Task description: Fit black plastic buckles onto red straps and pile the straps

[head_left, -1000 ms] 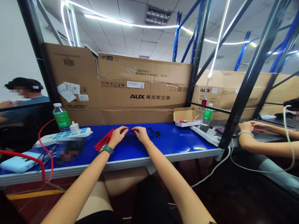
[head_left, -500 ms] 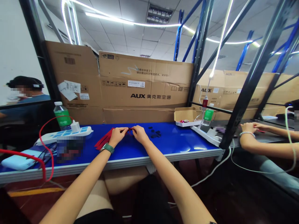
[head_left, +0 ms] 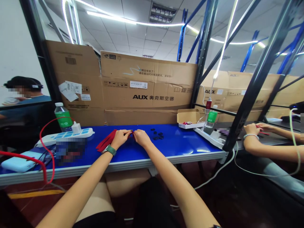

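Observation:
My left hand (head_left: 121,137), with a green watch on its wrist, and my right hand (head_left: 141,137) meet over the blue table (head_left: 185,146), fingertips pinched together on a red strap (head_left: 105,143). The strap's free end trails left across the table from under my left hand. What sits exactly between the fingertips is too small to make out. A few small black rings (head_left: 157,135) lie on the table just right of my right hand.
A white power strip (head_left: 68,135), a green-labelled bottle (head_left: 62,117), a red cable (head_left: 46,152) and a white power bank (head_left: 16,163) are at the left. An open small cardboard box (head_left: 188,118) stands at the right. Cardboard cartons (head_left: 147,88) wall the back. A co-worker's hands (head_left: 255,129) work at the right; another person sits far left.
My two hands have drawn closer together over the red strap, the right one sliding slightly left. The view has shifted a little.

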### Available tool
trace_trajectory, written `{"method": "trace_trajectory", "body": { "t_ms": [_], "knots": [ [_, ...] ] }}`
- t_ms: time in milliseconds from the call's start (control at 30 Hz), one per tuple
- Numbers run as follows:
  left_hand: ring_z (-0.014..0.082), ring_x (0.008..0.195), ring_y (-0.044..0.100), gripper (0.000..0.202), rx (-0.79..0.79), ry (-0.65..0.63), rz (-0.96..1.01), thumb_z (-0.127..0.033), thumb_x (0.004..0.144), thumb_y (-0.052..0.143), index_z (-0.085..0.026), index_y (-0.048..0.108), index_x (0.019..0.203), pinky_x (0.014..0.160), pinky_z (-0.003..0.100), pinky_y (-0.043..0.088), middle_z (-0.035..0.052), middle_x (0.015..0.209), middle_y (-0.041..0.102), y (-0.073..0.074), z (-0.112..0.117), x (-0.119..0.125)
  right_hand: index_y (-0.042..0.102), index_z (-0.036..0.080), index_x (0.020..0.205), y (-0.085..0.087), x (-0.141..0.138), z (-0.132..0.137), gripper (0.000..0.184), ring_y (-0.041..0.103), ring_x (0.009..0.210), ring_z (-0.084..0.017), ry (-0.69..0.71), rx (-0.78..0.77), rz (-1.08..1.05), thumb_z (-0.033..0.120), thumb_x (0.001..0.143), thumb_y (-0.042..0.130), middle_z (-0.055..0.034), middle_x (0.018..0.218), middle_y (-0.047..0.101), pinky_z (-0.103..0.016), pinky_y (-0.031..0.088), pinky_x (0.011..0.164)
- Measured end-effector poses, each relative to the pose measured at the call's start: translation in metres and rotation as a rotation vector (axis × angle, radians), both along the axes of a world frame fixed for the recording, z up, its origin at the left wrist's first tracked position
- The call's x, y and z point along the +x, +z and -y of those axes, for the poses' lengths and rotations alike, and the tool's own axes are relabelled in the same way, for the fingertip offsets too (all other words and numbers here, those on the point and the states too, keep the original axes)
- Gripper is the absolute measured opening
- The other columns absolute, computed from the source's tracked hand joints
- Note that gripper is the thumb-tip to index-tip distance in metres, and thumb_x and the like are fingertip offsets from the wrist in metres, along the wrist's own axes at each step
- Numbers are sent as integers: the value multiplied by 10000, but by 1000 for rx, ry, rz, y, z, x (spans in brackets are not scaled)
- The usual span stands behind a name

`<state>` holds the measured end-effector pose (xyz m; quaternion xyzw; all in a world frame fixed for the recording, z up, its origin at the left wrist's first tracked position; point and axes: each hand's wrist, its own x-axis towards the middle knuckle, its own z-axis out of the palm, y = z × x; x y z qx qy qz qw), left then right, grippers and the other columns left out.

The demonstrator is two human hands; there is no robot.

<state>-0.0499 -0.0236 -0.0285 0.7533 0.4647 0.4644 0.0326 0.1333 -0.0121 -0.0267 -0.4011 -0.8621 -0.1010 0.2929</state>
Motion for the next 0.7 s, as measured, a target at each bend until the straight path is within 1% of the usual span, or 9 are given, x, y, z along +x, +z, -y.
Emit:
{"method": "trace_trajectory", "body": {
  "t_ms": [167,267,367,500,600,700],
  "knots": [
    [289,1023,722,346,28,-4,19,-393,902,552,-183,801,1019,937,395,536,96,1061,769,3,3,2,695,145,934,1,3,2,273,650,806,-204,41,31,-21,217,1012,443,-140,920,697,-276,451,765],
    [286,1016,724,350,16,-1,55,-395,903,556,-181,796,1041,915,388,545,89,1057,770,4,2,1,689,148,942,2,4,3,307,656,823,-193,41,58,-12,241,1031,411,-126,917,703,-262,448,770],
    [277,970,730,349,27,-36,48,-390,908,553,-184,792,1057,885,376,547,87,1035,778,3,1,0,688,146,948,3,2,6,314,669,827,-194,10,61,31,250,1034,404,-126,933,715,-261,450,766],
    [250,830,727,326,62,-103,-40,-362,911,557,-194,793,1062,819,352,539,92,956,790,2,2,0,697,132,997,3,-3,8,266,686,827,-217,-50,31,77,213,1004,444,-155,968,730,-279,459,760],
    [246,811,720,334,64,-114,-55,-365,921,548,-197,788,1081,801,346,531,95,912,788,2,2,1,720,144,971,1,-2,3,247,698,830,-224,-70,2,-21,243,991,494,-153,947,746,-281,464,767],
    [264,838,723,368,25,-125,-12,-414,928,531,-193,794,1057,820,368,532,98,892,787,1,-1,1,737,181,853,-2,1,-7,244,699,761,-194,-8,-82,-262,316,969,570,-89,821,758,-252,466,736]
  ]
}}
